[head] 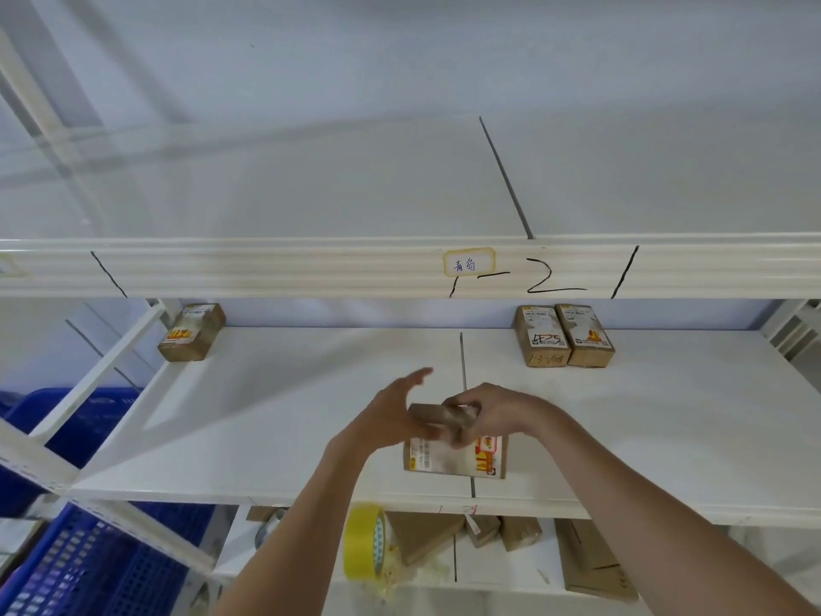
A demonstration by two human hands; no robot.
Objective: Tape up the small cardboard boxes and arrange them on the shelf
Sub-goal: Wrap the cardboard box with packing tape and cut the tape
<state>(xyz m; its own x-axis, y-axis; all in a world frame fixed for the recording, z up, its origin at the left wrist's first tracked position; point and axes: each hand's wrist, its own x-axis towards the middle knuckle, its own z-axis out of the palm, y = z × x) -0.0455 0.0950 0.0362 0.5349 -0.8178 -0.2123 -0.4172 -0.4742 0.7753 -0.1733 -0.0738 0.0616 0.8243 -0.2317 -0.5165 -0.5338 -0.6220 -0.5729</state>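
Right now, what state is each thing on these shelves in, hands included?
Held box: lifted off the shelf, between both hands.
Right hand: fingers curled round the held box.
Left hand: fingers straight, palm against the box.
Labelled box: lying flat below the hands.
Pair of boxes: side by side at the back.
Single box: back left corner.
Yellow tape roll: on edge, lower shelf.

Four small cardboard boxes (pixel 455 437) visible on the middle shelf (pixel 266 415), one yellow tape roll (pixel 364 542).

Beam sticker (pixel 468 261), above and beyond the grip: we are reading two blue handwritten characters, 青岛.
Beam marker writing (pixel 533 282), up and right of the grip: we are reading "1-2".
Back-right box (pixel 541 335): handwriting we are not making out.
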